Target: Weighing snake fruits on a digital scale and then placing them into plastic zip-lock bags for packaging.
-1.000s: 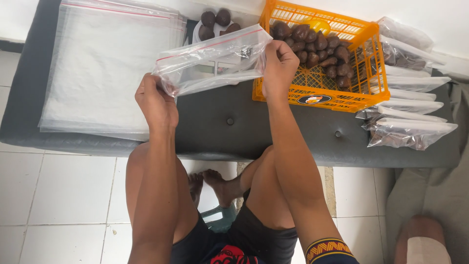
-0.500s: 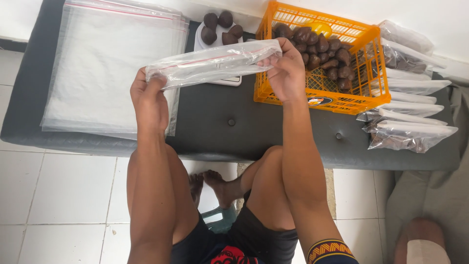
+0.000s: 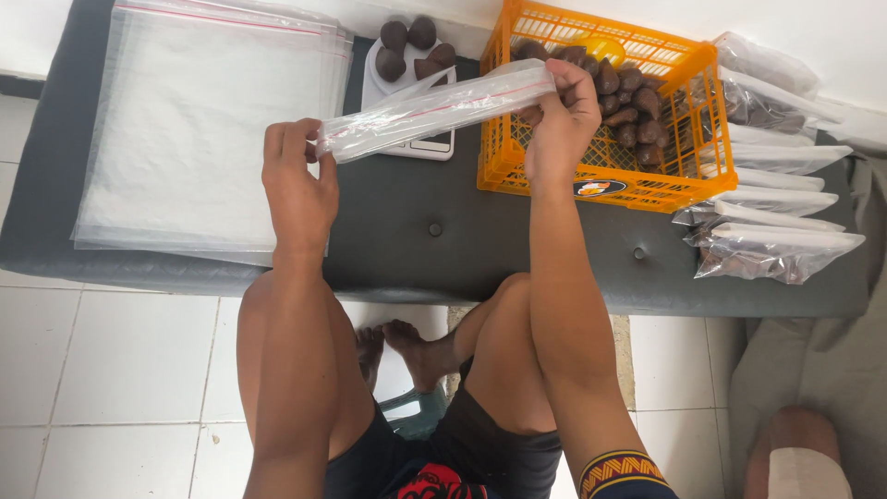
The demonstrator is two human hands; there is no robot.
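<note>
The white digital scale (image 3: 407,88) is largely covered by the clear plastic zip bag (image 3: 434,106) stretched in front of it, so its display can't be made out. The orange plastic crate (image 3: 684,139) has its near-left corner behind the right hand (image 3: 559,120), and some of its dark brown scaly fruits (image 3: 628,97) are hidden there too. The stack of clear empty bags (image 3: 203,120) runs off the top edge, and the filled bags (image 3: 776,249) blur together.
</note>
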